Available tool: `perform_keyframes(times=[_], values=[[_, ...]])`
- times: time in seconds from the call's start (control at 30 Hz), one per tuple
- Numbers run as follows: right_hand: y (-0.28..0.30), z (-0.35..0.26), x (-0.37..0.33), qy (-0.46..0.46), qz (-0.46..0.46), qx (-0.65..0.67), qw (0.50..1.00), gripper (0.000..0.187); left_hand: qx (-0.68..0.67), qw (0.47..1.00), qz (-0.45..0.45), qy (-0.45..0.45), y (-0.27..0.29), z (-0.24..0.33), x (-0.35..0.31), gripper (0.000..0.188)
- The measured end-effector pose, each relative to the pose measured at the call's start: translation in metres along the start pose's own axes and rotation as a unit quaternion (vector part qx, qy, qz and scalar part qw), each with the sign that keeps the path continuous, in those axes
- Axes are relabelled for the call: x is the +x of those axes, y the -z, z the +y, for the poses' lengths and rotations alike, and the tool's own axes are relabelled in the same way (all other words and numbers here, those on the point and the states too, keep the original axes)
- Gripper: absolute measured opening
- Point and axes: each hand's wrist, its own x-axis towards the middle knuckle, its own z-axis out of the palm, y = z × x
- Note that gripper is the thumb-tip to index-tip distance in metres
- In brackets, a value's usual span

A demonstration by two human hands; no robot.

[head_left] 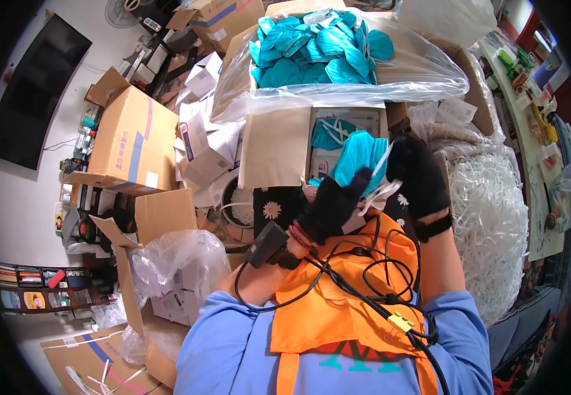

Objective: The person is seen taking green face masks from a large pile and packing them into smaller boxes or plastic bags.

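Note:
A teal face mask [362, 158] with white straps is held over my lap, with my left hand [333, 205], in a black glove, closed on its lower left edge. My right hand [420, 172], also black-gloved, is at the mask's right side with its fingers curled. A white strap [383, 164] runs up along those fingertips, which are partly lost in the dark glove. Just beyond the hands, an opened small carton [277, 148] holds another teal mask [331, 133] and white printed packets. Farther off, a plastic-lined box holds a heap of teal masks [318, 49].
A big clear bag of white straps [486, 230] stands at my right. To the left are a brown carton [124, 138], white small boxes [210, 151] and an open carton with plastic lining [173, 263]. Black cables [345, 280] loop across my orange apron [298, 309].

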Motion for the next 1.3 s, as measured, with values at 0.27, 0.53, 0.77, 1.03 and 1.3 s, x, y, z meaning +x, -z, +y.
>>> perform_keyframes(times=[0.27, 0.53, 0.77, 1.03, 1.3], values=[[0.121, -0.136, 0.02, 0.288, 0.345, -0.4, 0.799, 0.045, -0.281, 0.957, -0.056, 0.043, -0.051, 0.012, -0.045, 0.027], [-0.015, -0.012, -0.025, 0.059, 0.048, -0.128, 0.989, 0.037, -0.88, 0.326, -0.208, 0.275, -0.001, 0.048, 0.059, 0.037], [-0.065, -0.008, -0.027, -0.005, 0.1, -0.072, 0.992, 0.026, -0.824, 0.494, -0.204, 0.189, -0.03, 0.029, 0.037, 0.035], [-0.035, -0.036, -0.008, -0.054, 0.105, -0.293, 0.949, 0.018, -0.47, 0.835, -0.042, 0.282, 0.041, -0.008, 0.034, 0.048], [-0.035, -0.006, -0.014, -0.029, 0.021, -0.229, 0.973, 0.025, -0.123, 0.988, 0.025, 0.088, 0.028, -0.004, 0.048, 0.026]])
